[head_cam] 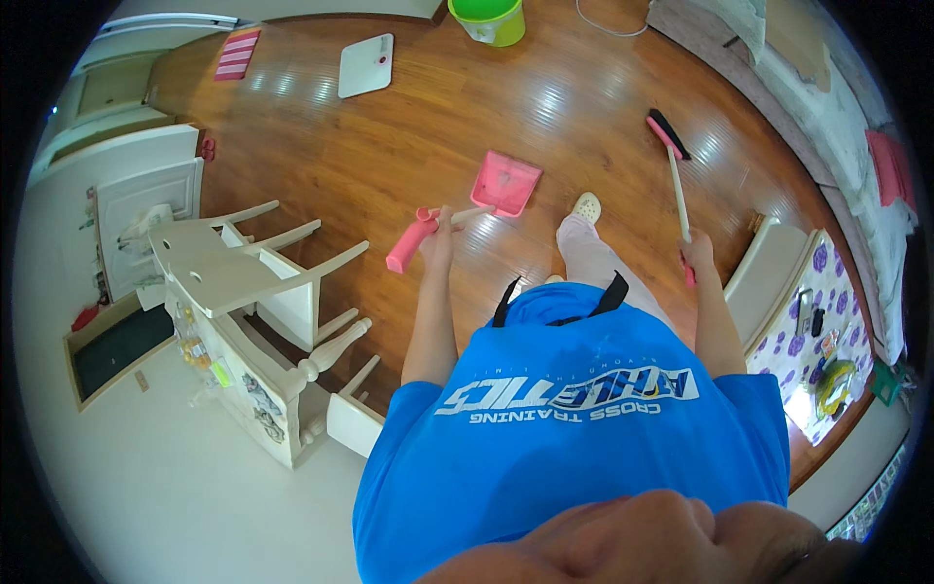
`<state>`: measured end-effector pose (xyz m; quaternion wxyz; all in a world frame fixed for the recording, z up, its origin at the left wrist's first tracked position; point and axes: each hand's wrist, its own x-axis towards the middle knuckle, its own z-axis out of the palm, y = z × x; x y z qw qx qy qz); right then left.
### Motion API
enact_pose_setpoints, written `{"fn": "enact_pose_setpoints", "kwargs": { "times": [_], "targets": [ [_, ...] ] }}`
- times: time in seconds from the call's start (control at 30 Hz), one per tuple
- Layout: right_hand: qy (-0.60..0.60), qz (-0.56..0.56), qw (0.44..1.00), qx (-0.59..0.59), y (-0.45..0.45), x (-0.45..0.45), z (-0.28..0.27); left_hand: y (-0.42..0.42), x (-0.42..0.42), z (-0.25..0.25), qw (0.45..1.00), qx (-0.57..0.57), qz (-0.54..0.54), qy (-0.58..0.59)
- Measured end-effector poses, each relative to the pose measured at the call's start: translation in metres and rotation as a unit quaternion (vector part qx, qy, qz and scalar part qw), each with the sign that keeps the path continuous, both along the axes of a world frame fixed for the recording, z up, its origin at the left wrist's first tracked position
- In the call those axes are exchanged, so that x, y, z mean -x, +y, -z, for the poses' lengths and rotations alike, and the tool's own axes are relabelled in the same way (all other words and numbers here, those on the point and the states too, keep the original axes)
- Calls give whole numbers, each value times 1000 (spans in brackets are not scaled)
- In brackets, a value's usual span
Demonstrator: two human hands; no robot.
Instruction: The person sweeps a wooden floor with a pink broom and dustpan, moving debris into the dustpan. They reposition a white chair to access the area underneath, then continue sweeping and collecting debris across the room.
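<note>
My left hand (pixel 438 244) is closed around the pale handle of a pink dustpan (pixel 507 184), near the handle's pink grip end. The dustpan's tray lies low over the wooden floor in front of my feet; whether it touches the floor, I cannot tell. With my right hand (pixel 697 252) I hold the pink lower grip of a broom (pixel 678 191) that has a pale stick. The broom's pink head with black bristles is at the upper right, over the floor and apart from the dustpan.
Cream chairs (pixel 284 285) stand by a cream table (pixel 270 416) at the left. At the right are a table with a flowered cloth (pixel 773 358) and a sofa (pixel 788 124). Farther off are a green bucket (pixel 503 29), a white scale (pixel 365 67) and a striped mat (pixel 237 55).
</note>
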<state>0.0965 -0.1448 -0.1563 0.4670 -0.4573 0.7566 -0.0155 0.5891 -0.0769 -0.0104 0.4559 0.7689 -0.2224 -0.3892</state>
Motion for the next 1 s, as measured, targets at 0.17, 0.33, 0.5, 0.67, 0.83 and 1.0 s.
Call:
{"fn": "enact_pose_setpoints", "kwargs": {
  "times": [0.17,0.33,0.5,0.67,0.83,1.0],
  "targets": [
    [-24,-35,999,14,-92,-60,-30,-42,-10,12,999,-27,20,-37],
    [-37,-140,989,24,-78,-104,-12,-66,-23,32,996,-9,46,-79],
    [-32,-233,971,-36,-2,-142,-64,-85,-36,31,998,50,12,-46],
    [-185,-58,971,-142,26,-134,-113,-94,-62,33,998,36,46,-22],
    [-186,75,973,-114,61,-113,-128,-89,-81,29,978,-62,171,-98],
    [-158,204,965,-58,68,-92,-116,-90,-74,12,971,-32,222,-78]
  ]
}}
